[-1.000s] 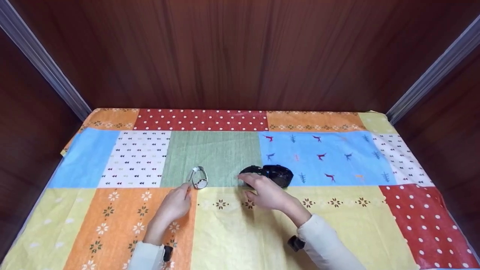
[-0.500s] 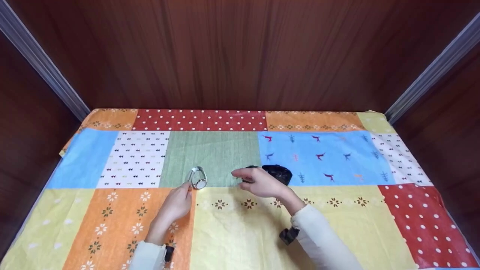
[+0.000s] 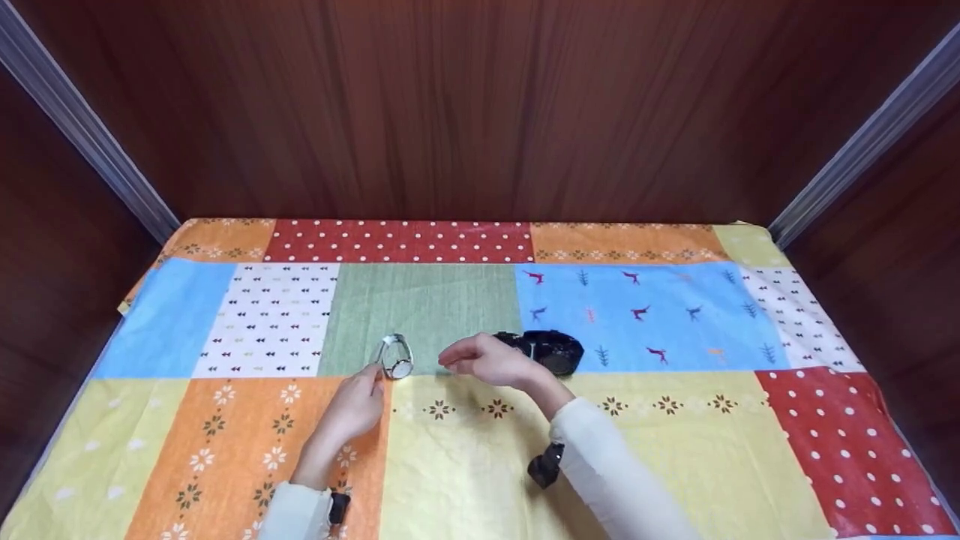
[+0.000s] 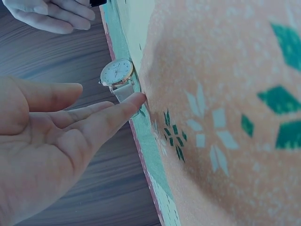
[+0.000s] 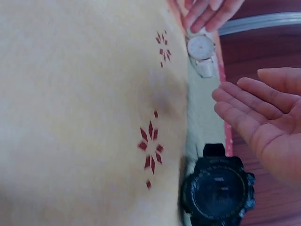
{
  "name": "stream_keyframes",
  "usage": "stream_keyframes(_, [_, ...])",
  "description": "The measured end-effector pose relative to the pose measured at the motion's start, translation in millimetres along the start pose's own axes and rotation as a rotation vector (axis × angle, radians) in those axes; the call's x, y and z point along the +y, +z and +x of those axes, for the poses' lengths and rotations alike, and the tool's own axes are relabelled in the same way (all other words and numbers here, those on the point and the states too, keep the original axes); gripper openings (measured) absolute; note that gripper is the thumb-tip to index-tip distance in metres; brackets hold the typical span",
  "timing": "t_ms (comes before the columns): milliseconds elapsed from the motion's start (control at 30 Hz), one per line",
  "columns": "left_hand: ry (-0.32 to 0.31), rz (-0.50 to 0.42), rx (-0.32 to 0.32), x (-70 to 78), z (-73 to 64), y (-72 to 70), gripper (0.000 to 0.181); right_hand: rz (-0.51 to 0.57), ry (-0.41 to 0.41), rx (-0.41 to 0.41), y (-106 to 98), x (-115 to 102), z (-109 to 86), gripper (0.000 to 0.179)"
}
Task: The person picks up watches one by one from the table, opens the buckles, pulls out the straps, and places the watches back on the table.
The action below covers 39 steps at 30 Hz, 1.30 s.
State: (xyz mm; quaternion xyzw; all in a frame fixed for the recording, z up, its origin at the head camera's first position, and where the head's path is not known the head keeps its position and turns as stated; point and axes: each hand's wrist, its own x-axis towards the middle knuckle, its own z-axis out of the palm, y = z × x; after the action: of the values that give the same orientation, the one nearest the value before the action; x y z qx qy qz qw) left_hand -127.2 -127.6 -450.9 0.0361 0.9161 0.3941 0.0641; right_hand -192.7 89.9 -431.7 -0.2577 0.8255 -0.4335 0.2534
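Far left: a grey metal corner strip (image 3: pixel 90 116); dark brown wood-grain panel (image 3: pixel 465 112) across the far side; a patchwork cloth (image 3: pixel 465 465) (patches of orange, yellow, green, blue, red and white) covering the table below. Near left: a pale cream sleeve (image 3: pixel 296 514), small black device (image 3: pixel 339 508) at its wrist; from it the left hand (image 3: pixel 349 405), reaching far and slightly right; fingers extended, thumb well apart from them in the left wrist view, so the grip stands wide; fingertips at the strap of a small round-faced wristwatch, white dial and pale looped strap (image 3: pixel 403 369) (whether they touch the strap or only overlap it, cannot tell). This watch sits at the near edge of the plain green patch, just far of the yellow one; dial turned to the near side, rim rose-gold in the left wrist view. Next right, the right hand (image 3: pixel 491 360); relaxed, holding nothing, fingers extended close together and pointing left; raised between the two watches, apart from both; its pale cream sleeve (image 3: pixel 615 472) runs near and right, with a black device (image 3: pixel 546 465) at the wrist. Right of and partly behind this hand, a bulky black round-faced digital wristwatch (image 3: pixel 555 352); on the blue patch's near left corner, reaching onto the green.
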Motion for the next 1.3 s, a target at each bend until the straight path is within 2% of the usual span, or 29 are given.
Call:
stream_keyframes(200, [0.031, 0.019, 0.016, 0.4, 1.4, 2.6, 0.031, 0.135, 0.045, 0.005, 11.4, -3.2, 12.2, 0.028])
stream_keyframes(367, [0.035, 0.028, 0.027, -4.1, 4.1, 6.4, 0.031, 0.221, 0.048, 0.050, 22.7, -0.5, 20.1, 0.028])
stream_keyframes(667, [0.042, 0.026, 0.027, 0.6, 2.8, 2.8, 0.032, 0.220, 0.057, 0.110, 33.9, 1.3, 30.3, 0.032])
stream_keyframes(967, [0.044, 0.029, 0.046, 1.3, 4.8, 2.9, 0.032, 0.287, 0.094, 0.080, 34.1, 1.4, 34.3, 0.039])
stream_keyframes(1200, [0.051, 0.030, 0.051, 1.7, 5.9, 3.6, 0.018, 0.403, 0.130, 0.033, 33.0, 1.1, 37.1, 0.048])
stream_keyframes(1300, [0.046, 0.027, 0.042, 1.5, 5.7, 3.3, 0.023, 0.418, 0.143, 0.002, 31.7, -1.4, 37.6, 0.049])
